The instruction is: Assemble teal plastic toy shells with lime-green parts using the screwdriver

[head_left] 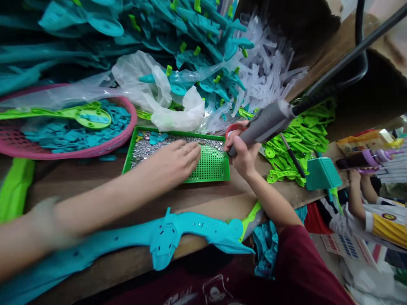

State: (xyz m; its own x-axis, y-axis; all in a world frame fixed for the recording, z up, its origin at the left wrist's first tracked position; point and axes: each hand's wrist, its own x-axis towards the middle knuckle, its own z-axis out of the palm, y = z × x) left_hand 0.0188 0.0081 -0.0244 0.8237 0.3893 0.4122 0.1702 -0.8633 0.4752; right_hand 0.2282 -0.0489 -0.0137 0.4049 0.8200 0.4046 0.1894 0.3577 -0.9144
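**A:** Hands first. Left hand (173,163) lies palm down, fingers loose and spread, over the green tray (213,169), fingertips on the heap of small silvery screws (149,148) that fills the tray's far and left part. Nothing gripped that I can see.

**B:** And the right?

**A:** Right hand (242,154) is clenched round the grey handle of a powered screwdriver (270,120), held slantwise just off the tray's right edge. A black cord runs from it up to the right. Its tip is hidden behind the hand.

**B:** Where's the tray?

**A:** Flat on the wooden bench (203,199), middle of the view. Near part is bare perforated grid.

**B:** Anything at the near edge?

**A:** A long teal plastic bow-shaped piece (178,233), lying across the bench edge in front of the person, green part at its right end.

**B:** Surroundings?

**A:** Pink basket (104,146) to the left, holding teal bits and a lime green paddle-shaped part (85,114). Behind, a big pile of teal parts (190,42) and crumpled clear plastic bag (165,101). Right of the tray, a heap of lime green pieces (302,140). Far right, another person's arm (354,199) in a striped sleeve.
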